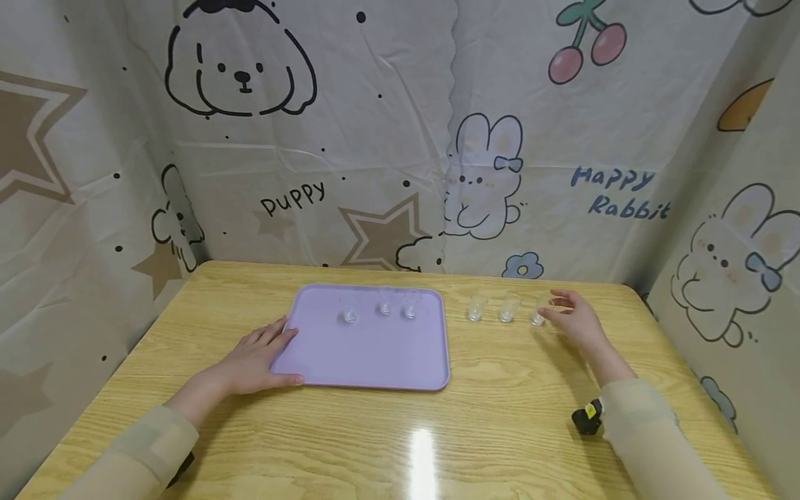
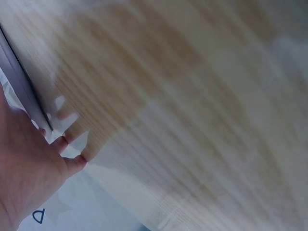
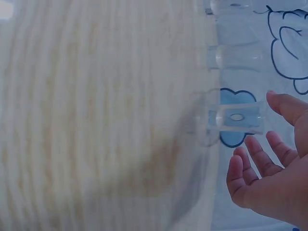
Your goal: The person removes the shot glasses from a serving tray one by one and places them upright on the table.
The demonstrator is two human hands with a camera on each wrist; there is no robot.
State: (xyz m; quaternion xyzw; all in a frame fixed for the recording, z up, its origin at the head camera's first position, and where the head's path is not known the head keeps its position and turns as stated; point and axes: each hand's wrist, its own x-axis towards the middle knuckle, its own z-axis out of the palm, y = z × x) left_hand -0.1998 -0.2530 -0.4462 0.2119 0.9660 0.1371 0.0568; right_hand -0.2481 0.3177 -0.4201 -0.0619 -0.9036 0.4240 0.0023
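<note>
A lilac tray (image 1: 362, 357) lies on the wooden table with three small clear glasses on it: a left glass (image 1: 349, 312), a middle glass (image 1: 384, 303) and a right glass (image 1: 410, 305). My left hand (image 1: 256, 361) rests at the tray's left edge, fingers spread along the side and thumb at the front corner. Right of the tray, three more clear glasses stand in a row. My right hand (image 1: 578, 321) is at the rightmost glass (image 3: 236, 117). In the right wrist view, thumb and fingers are spread around that glass, with gaps between them and it.
The other two glasses of the row, a near-tray one (image 1: 476, 307) and a middle one (image 1: 507, 307), stand close to the right hand's glass. A printed curtain (image 1: 387, 160) hangs behind the wooden table (image 1: 350, 444) and along both sides.
</note>
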